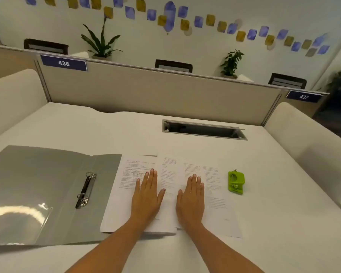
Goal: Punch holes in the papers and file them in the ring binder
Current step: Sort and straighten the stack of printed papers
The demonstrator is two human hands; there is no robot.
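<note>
Centre-bottom of the frame, we are resting both hands flat on the papers [166, 194]: left hand [146, 196] on the left sheets, right hand [191, 198] on the right ones. Fingers are extended and palms are down, so both hands are open and gripping nothing.

Papers are lying fanned in overlapping sheets on the counter [274, 223], printed side up, not squared into one stack. Their left edge is overlapping the right cover of the ring binder [47, 194].

Binder is lying open at lower left of the frame. Ring mechanism [86, 190] is sitting on the spine; rings are looking closed, though we cannot be sure at this resolution. No sheets are filed on them.

Green hole punch [236, 182] is sitting right of the papers, near their edge but apart from them, untouched.

Judgement: we are sitting at the very start. Nothing is looking punched, though holes would be too small to tell here. Step in hand is gathering and aligning the sheets.

Next move, as we are reading it:
- we are needing to slide the fanned sheets together and square the edges, since a skewed stack is going to give misaligned holes
- right hand is sitting closest to the punch, so it is the natural one to fetch it
- the punched edge should be the one facing the rings

Risk: thin sheets are likely to slip over each other on the smooth counter while we are gathering them.
</note>
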